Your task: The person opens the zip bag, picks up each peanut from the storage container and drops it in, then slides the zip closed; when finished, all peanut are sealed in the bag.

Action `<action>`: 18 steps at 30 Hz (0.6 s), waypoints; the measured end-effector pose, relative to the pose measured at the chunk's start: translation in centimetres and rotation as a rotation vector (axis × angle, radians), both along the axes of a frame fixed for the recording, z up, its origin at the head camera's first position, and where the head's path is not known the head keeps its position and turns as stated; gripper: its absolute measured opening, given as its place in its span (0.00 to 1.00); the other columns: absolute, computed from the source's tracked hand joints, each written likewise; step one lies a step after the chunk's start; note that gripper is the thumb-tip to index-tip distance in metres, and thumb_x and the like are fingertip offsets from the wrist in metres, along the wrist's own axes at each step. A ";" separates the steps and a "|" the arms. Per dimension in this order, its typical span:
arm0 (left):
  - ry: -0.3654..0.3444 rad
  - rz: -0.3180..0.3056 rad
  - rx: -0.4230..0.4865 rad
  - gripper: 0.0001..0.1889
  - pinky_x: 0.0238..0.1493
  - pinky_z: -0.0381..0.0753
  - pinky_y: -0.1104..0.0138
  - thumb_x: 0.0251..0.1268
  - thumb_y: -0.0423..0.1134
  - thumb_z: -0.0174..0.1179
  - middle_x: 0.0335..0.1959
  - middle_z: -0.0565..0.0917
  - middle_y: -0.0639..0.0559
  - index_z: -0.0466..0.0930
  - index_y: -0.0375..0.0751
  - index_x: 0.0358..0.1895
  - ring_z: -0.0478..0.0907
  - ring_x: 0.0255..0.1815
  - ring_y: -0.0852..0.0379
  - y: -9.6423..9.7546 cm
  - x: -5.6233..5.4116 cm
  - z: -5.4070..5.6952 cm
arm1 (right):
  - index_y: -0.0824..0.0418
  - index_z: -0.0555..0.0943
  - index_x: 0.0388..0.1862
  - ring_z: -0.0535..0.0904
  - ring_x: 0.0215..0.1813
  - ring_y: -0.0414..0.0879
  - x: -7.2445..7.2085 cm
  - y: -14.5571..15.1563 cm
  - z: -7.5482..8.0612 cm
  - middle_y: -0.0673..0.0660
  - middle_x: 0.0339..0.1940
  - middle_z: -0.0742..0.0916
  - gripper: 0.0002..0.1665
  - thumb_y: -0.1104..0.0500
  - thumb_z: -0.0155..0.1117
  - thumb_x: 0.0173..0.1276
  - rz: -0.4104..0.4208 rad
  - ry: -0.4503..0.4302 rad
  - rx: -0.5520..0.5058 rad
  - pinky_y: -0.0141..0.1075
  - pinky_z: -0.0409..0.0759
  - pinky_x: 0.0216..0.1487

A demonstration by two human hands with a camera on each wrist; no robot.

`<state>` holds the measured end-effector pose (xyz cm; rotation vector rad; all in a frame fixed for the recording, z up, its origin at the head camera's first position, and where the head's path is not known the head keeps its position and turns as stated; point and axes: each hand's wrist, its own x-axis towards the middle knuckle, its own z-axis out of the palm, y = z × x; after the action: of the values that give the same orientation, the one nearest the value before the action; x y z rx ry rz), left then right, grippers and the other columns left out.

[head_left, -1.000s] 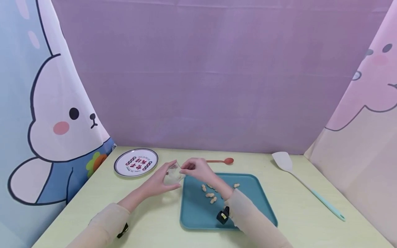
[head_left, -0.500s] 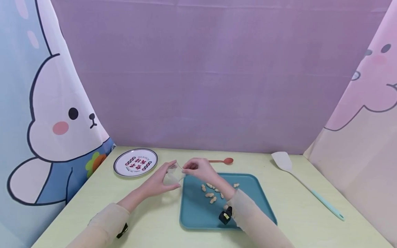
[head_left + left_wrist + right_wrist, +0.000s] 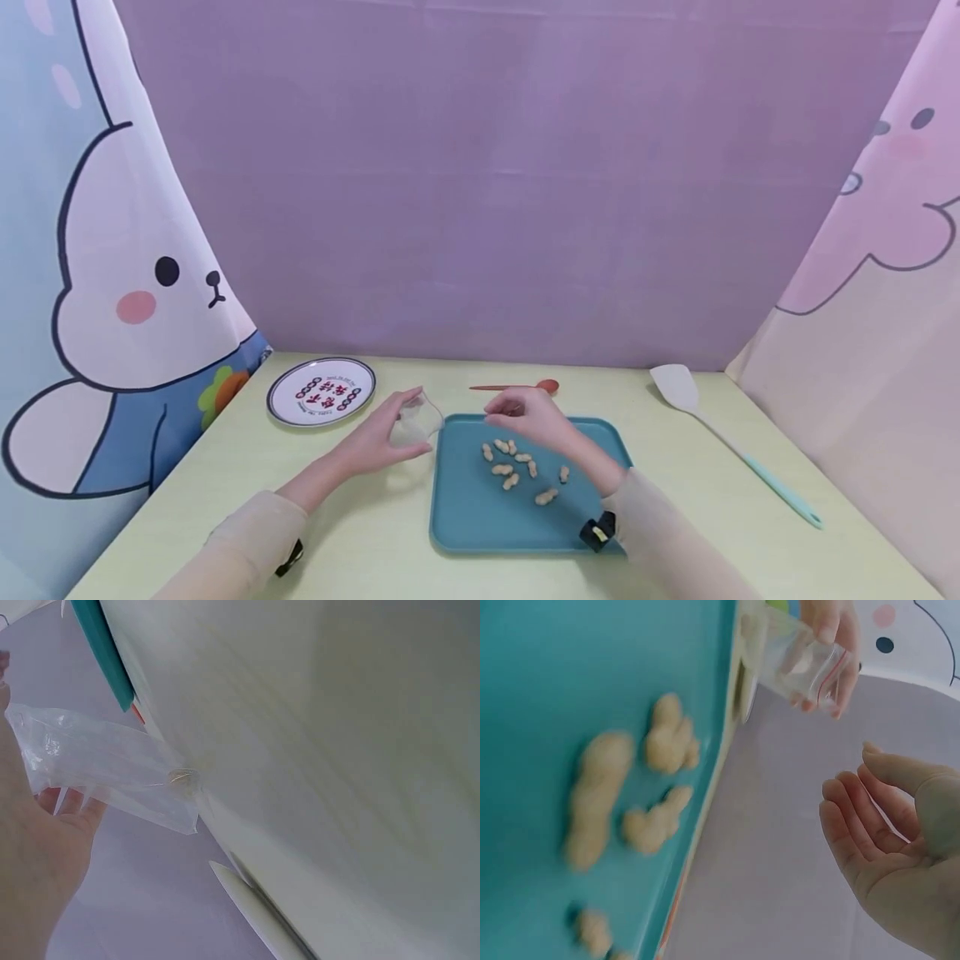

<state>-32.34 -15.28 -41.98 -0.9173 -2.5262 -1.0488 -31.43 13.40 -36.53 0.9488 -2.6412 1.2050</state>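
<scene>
Drawn back rightward from the clear plastic bag (image 3: 420, 421) within half a second, the right grip (image 3: 534, 417) hung with thumb and fingers parted, holding nothing, toward the far edge of the teal tray (image 3: 468, 529), where peanuts (image 3: 501, 470) lay scattered. The left grip (image 3: 375, 437) held the bag near the tray's far left corner, thumb and fingers on opposite sides. Held by that hand alone, the thin mouth risked folding shut, likely making a peanut snag and drop to the surface (image 3: 360, 533); steeper tilting could have spilled the brownish shape (image 3: 181, 776) inside, possibly a peanut.
</scene>
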 end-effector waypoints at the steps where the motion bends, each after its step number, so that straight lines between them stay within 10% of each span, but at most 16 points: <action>1: 0.001 -0.001 -0.002 0.46 0.60 0.74 0.54 0.51 0.53 0.68 0.61 0.73 0.44 0.56 0.36 0.70 0.70 0.62 0.47 0.0 0.0 0.0 | 0.55 0.84 0.42 0.82 0.38 0.41 0.1 0.6 -0.1 0.50 0.37 0.87 0.09 0.55 0.65 0.63 -0.001 -0.004 0.003 0.29 0.81 0.40; 18: 0.012 0.004 0.005 0.46 0.60 0.74 0.55 0.52 0.52 0.68 0.61 0.72 0.42 0.55 0.36 0.70 0.70 0.63 0.47 -0.4 -0.1 0.1 | 0.66 0.83 0.40 0.83 0.38 0.41 2.5 8.2 -3.1 0.56 0.37 0.87 0.11 0.60 0.66 0.61 -0.044 -0.045 0.091 0.29 0.82 0.40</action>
<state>-32.46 -15.72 -41.91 -0.9145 -2.5133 -1.0453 -28.92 21.60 -39.67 0.8824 -2.7585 1.1185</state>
